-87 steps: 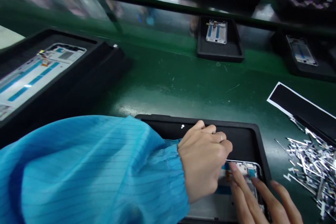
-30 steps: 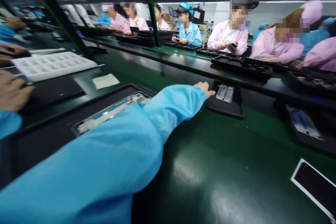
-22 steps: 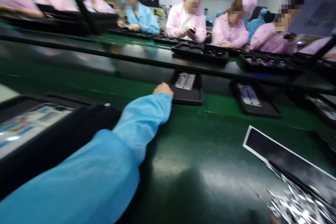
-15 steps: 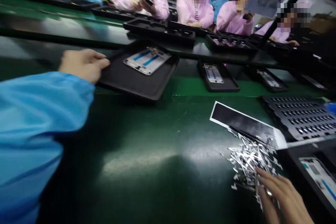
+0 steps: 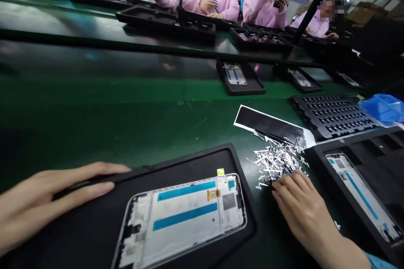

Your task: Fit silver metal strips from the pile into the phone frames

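Note:
My left hand [image 5: 72, 193] grips the rim of a black foam tray [image 5: 189, 166], thumb on top, at the lower left. In that tray lies a phone frame [image 5: 186, 214], inner side up, with two blue strips and a small gold flex connector. My right hand [image 5: 299, 201] is at the near edge of a pile of small silvery metal strips [image 5: 277, 159]. Its fingers are bent together and point down; the fingertips are hidden, so what they hold cannot be made out.
A dark sheet with a white border [image 5: 268, 124] lies behind the pile. A slotted black tray [image 5: 334, 113], a blue plastic bag [image 5: 383, 107] and a black tray with another phone frame [image 5: 362, 197] are at right. More trays stand on the green line [image 5: 158, 92]; people in pink sit opposite.
My left hand has brought the black tray with the phone frame from the far line to close in front of me. My right hand's fingers have drawn together at the pile.

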A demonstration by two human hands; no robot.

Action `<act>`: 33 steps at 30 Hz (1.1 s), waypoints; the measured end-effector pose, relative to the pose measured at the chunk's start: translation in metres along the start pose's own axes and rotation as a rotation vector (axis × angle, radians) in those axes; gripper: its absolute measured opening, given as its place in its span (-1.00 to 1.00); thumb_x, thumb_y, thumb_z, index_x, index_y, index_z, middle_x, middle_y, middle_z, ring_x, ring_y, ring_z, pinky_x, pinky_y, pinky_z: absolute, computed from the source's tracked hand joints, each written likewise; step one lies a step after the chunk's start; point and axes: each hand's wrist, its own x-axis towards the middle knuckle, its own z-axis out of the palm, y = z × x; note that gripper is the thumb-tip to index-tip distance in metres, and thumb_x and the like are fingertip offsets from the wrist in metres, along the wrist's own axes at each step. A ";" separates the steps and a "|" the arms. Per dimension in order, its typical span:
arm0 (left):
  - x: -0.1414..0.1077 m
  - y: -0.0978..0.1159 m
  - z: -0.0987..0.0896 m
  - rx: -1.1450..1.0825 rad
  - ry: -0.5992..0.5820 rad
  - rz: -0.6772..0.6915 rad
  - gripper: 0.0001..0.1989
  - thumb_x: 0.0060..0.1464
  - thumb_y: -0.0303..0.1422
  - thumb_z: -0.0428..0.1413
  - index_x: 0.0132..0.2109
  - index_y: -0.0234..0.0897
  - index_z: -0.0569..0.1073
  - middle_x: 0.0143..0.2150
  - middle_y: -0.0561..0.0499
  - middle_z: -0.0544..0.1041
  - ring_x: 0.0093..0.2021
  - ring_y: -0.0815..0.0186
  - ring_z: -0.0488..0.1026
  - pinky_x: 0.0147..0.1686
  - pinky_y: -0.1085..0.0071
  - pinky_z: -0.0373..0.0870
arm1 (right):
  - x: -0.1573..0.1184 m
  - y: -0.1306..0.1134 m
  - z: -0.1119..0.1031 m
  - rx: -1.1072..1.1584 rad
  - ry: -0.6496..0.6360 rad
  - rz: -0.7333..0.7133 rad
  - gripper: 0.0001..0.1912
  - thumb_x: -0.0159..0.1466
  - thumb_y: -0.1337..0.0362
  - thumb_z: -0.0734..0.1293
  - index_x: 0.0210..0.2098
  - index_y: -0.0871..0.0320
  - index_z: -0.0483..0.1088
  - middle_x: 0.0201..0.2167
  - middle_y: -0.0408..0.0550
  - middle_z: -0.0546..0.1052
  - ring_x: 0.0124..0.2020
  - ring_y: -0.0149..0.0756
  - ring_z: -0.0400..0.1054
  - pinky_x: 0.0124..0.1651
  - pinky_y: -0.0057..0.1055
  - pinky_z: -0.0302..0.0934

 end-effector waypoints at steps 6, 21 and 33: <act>0.001 0.045 0.005 0.251 0.141 0.397 -0.76 0.04 -0.19 -0.17 -0.23 0.08 0.37 -0.14 0.22 0.38 -0.14 0.21 0.31 -0.15 0.24 0.21 | 0.017 -0.014 0.003 -0.283 -0.136 -0.262 -0.69 -0.12 0.65 0.01 -0.59 0.46 0.35 -0.60 0.19 0.30 -0.46 -0.08 0.16 -0.25 -0.12 0.11; 0.038 0.220 0.069 -0.389 -0.273 0.405 -0.91 -0.05 -0.46 0.03 -0.43 -0.32 0.42 -0.45 0.05 0.37 -0.38 0.33 0.26 -0.34 0.41 0.13 | 0.005 0.009 0.003 0.232 0.099 0.078 -0.83 0.20 0.45 0.06 -0.49 0.21 0.19 -0.56 -0.10 0.23 -0.49 -0.39 0.13 -0.42 -0.46 0.12; 0.032 0.250 0.077 -0.927 -0.548 -0.037 -0.86 -0.13 -0.56 0.01 -0.59 -0.40 0.27 -0.65 0.07 0.34 -0.62 0.46 0.28 -0.58 0.56 0.22 | -0.001 0.006 -0.010 1.344 -0.064 0.790 -0.79 0.13 0.14 0.23 -0.48 0.16 0.31 -0.48 -0.13 0.34 -0.40 -0.39 0.22 -0.35 -0.53 0.11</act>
